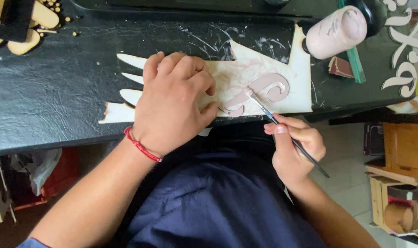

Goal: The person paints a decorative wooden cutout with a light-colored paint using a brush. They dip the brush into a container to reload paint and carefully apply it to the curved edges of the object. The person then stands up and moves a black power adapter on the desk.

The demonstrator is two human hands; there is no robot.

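Paintbrush (287, 134), thin and dark-handled, sits pinched in my right hand (295, 151) at lower right of centre, its tip touching a pinkish scroll-shaped cutout (263, 91). That cutout lies on a pale wooden cutout panel (245, 69) with pointed prongs, spread across the middle of a black leather-like table top (53, 87) streaked with white smears. My left hand (172, 101), a red thread bracelet (142, 146) at its wrist, presses flat on the panel with fingers curled. At upper right I see a pink paint bottle (335, 31) lying on its side. Small wooden pieces (32, 27) crowd the upper left. Wooden boxes (401, 174) stand on the pale floor, lower right.
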